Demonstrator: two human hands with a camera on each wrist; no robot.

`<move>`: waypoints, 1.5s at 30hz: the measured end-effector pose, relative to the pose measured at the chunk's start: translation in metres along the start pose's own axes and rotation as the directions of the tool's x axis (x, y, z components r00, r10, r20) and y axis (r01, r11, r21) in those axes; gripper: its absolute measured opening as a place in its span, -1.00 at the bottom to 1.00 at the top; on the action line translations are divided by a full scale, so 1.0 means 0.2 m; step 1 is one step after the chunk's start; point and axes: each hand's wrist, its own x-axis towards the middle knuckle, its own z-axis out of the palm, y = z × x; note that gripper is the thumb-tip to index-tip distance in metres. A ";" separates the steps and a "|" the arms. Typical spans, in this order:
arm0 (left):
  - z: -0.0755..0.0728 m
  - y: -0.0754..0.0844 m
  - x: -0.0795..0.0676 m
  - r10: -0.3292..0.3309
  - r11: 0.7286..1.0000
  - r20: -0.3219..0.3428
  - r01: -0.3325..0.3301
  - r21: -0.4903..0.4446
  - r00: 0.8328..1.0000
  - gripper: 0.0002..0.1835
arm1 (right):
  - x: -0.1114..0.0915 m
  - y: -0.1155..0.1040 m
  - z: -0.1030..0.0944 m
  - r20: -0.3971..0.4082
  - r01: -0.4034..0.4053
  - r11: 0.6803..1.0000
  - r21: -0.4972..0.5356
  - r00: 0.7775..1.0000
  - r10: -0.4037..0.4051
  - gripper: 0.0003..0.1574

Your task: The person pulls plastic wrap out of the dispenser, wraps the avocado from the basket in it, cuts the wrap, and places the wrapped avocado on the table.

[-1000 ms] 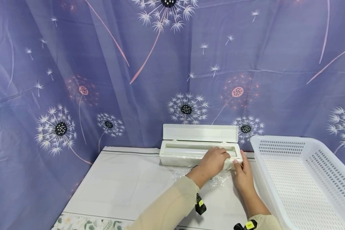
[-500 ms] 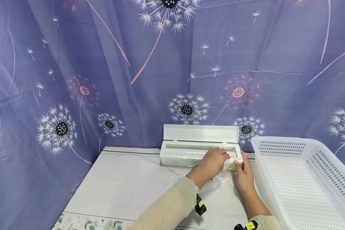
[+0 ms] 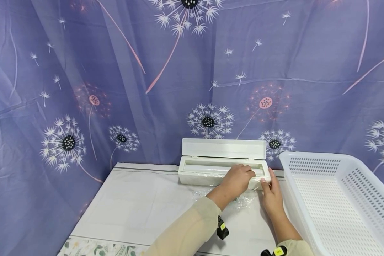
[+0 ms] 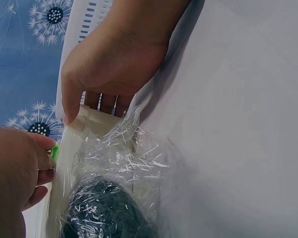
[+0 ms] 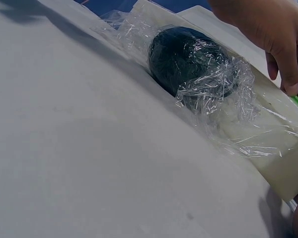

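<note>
A white cling film dispenser box (image 3: 198, 178) stands at the back of the table, its lid (image 3: 224, 148) raised and a white roll (image 3: 204, 168) inside. My left hand (image 3: 238, 179) lies over the front top edge near the right end and pinches a small green slider (image 4: 54, 152) there. My right hand (image 3: 271, 199) grips the box's right end, thumb in front and fingers round the side. Against the front of the box sits a dark green oval thing (image 5: 186, 62) wrapped in crumpled cling film (image 5: 213, 96); my left wrist mostly hides it in the head view.
A white perforated plastic basket (image 3: 302, 209) stands on the right, close beside my right forearm. A purple curtain with dandelion prints (image 3: 166, 117) hangs right behind the box. The white tablecloth (image 3: 131, 206) covers the table, with a floral border (image 3: 99, 248) at its front.
</note>
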 end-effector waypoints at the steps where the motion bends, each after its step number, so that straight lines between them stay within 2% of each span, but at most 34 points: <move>1: 0.00 0.00 0.00 0.000 1.000 0.001 0.000 0.002 1.000 -0.71 | 0.00 0.00 0.00 0.000 0.003 1.000 0.001 1.000 -0.003 -0.24; 15: 0.00 -0.01 -0.02 0.003 1.000 0.002 -0.003 -0.004 1.000 -0.73 | 0.00 0.00 -0.01 0.000 0.028 0.998 -0.052 1.000 -0.028 -0.25; 22: -0.01 -0.02 -0.02 0.006 1.000 -0.021 -0.006 0.001 1.000 -0.75 | -0.01 0.00 -0.01 -0.007 0.019 0.998 -0.061 1.000 -0.020 -0.26; 33: -0.01 -0.03 -0.04 0.011 1.000 -0.043 -0.012 -0.022 0.999 -0.75 | -0.01 -0.01 -0.01 0.011 0.023 0.999 -0.024 1.000 -0.022 -0.25; 45: -0.02 -0.04 -0.04 0.002 0.999 -0.044 -0.004 -0.036 0.999 -0.74 | -0.01 0.00 0.00 -0.006 0.018 1.000 -0.001 1.000 -0.018 -0.25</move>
